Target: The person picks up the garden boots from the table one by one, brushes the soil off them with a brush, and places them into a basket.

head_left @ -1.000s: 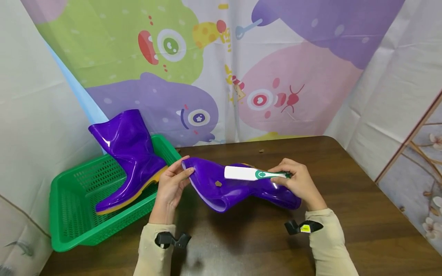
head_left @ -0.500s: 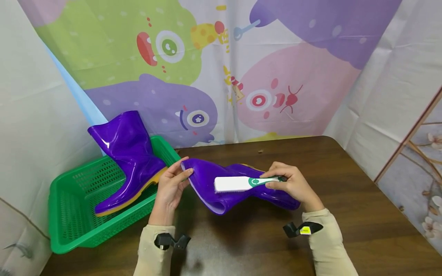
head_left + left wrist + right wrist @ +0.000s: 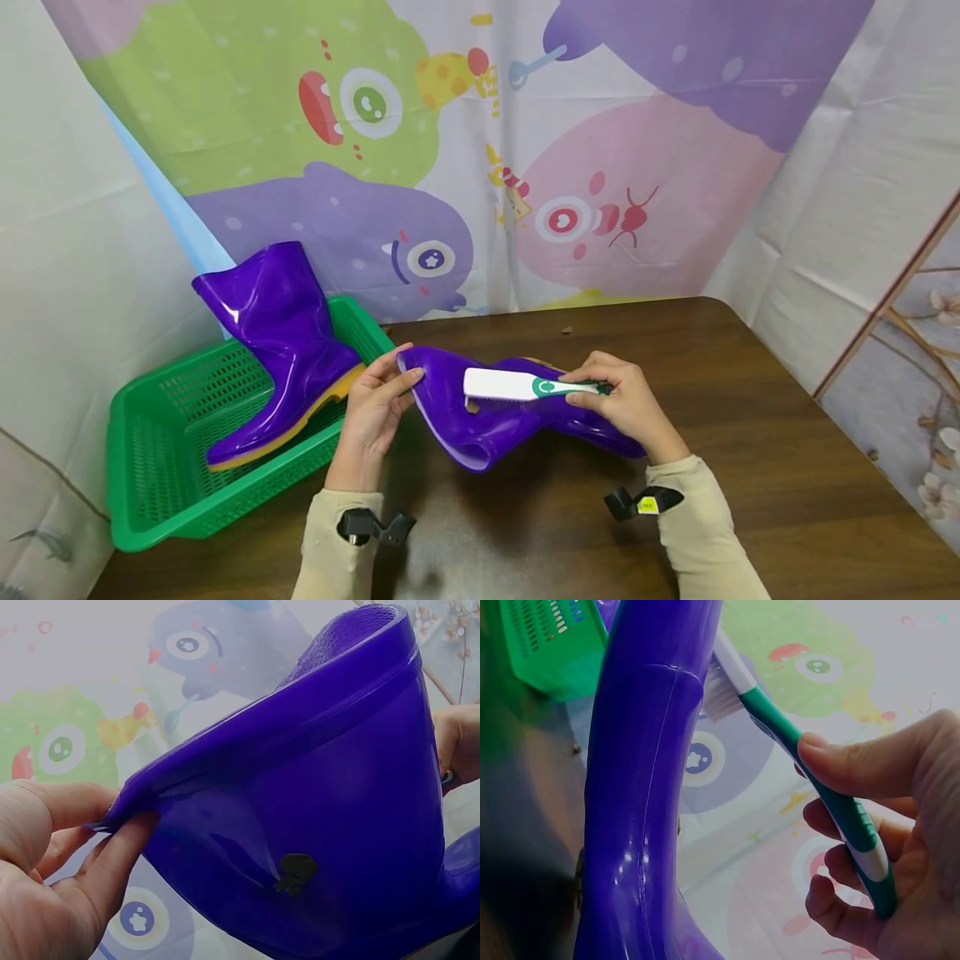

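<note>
My left hand [image 3: 375,408] pinches the top rim of a purple rain boot [image 3: 442,392] between thumb and fingers. The boot lies on its side above the table, its open shaft toward the left hand and its foot to the right. In my right hand [image 3: 630,408] is a white-and-green scrub brush [image 3: 498,385], gripped by its handle with the bristles facing the shaft. A small brown patch [image 3: 472,407] shows on the boot just under the brush head. The left wrist view also has a brown patch [image 3: 296,874] on the shaft.
At the left a green plastic basket [image 3: 142,521] holds a second purple boot [image 3: 277,333] with a yellow sole. Both stand by the brown wooden table [image 3: 765,467]. Small brown bits [image 3: 567,331] lie near its back edge. A cartoon-printed curtain [image 3: 480,208] hangs behind.
The brush has shifted left along the shaft, dipping toward the near side and then rising back over the brown patch. The left hand and the boot have barely moved.
</note>
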`<state>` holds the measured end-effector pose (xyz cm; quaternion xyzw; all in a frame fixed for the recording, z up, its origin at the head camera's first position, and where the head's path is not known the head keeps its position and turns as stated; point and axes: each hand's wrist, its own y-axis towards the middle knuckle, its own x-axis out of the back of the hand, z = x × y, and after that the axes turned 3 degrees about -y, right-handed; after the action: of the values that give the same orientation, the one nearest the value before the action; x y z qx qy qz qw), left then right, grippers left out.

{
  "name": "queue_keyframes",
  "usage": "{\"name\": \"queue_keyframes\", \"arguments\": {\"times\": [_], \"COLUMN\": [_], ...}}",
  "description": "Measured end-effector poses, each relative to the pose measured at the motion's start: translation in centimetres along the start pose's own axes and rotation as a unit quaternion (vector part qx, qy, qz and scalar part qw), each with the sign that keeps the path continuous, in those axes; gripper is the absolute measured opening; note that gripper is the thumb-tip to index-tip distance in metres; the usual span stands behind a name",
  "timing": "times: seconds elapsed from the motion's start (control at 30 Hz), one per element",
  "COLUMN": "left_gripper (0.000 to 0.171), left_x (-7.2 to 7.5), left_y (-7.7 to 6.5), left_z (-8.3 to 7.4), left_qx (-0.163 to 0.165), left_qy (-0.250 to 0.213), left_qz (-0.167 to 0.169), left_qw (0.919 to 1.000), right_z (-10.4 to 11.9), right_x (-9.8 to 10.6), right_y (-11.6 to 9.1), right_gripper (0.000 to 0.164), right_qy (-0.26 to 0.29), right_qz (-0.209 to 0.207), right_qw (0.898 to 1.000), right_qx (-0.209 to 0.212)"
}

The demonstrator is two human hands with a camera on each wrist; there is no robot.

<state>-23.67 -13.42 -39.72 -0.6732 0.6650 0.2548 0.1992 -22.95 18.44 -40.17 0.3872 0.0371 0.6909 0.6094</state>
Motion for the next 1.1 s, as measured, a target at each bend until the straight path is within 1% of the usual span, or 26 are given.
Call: {"name": "queue_keyframes", "arguments": {"times": [0.23, 0.4, 0.53, 0.6, 0.7, 0.8, 0.9, 0.97, 1.1], "left_gripper": [0.044, 0.047, 0.048, 0.050, 0.061, 0.072, 0.079, 0.083, 0.088], "left_x": [0.1, 0.0, -0.1, -0.2, -0.5, -0.7, -1.0, -1.2, -1.3], "left_y": [0.0, 0.0, -0.2, -0.3, -0.5, -0.8, -1.1, -1.2, -1.3], "left_z": [-0.1, -0.2, -0.3, -0.4, -0.7, -0.9, -1.1, -1.1, -0.9], "left_qx": [0.002, 0.005, 0.011, 0.018, 0.033, 0.051, 0.061, 0.062, 0.050], "left_qy": [-0.012, -0.021, -0.013, -0.002, 0.021, 0.035, 0.042, 0.044, 0.028], "left_qz": [-0.005, -0.008, -0.004, -0.001, 0.006, 0.026, 0.045, 0.049, 0.045], "left_qw": [0.9999, 0.9997, 0.9999, 0.9998, 0.9992, 0.9977, 0.9963, 0.9959, 0.9973], "right_z": [-0.4, -0.4, -0.2, -0.3, -0.2, -0.2, 0.0, 0.2, 0.2], "right_x": [0.2, 0.5, 0.9, 1.1, 1.3, 1.3, 1.3, 1.1, 0.4], "right_y": [0.1, 0.0, -0.1, -0.1, -0.1, -0.1, -0.1, 0.0, 0.0], "right_gripper": [0.022, 0.020, 0.021, 0.021, 0.022, 0.022, 0.022, 0.022, 0.021], "right_qy": [-0.021, -0.043, -0.052, -0.043, -0.022, 0.004, 0.035, 0.054, 0.082], "right_qz": [-0.016, -0.030, -0.041, -0.045, -0.047, -0.042, -0.030, -0.020, -0.001], "right_qw": [0.999, 0.998, 0.997, 0.998, 0.999, 0.999, 0.999, 0.998, 0.996], "right_qx": [-0.021, -0.032, -0.025, -0.013, 0.009, 0.023, 0.029, 0.035, 0.030]}}
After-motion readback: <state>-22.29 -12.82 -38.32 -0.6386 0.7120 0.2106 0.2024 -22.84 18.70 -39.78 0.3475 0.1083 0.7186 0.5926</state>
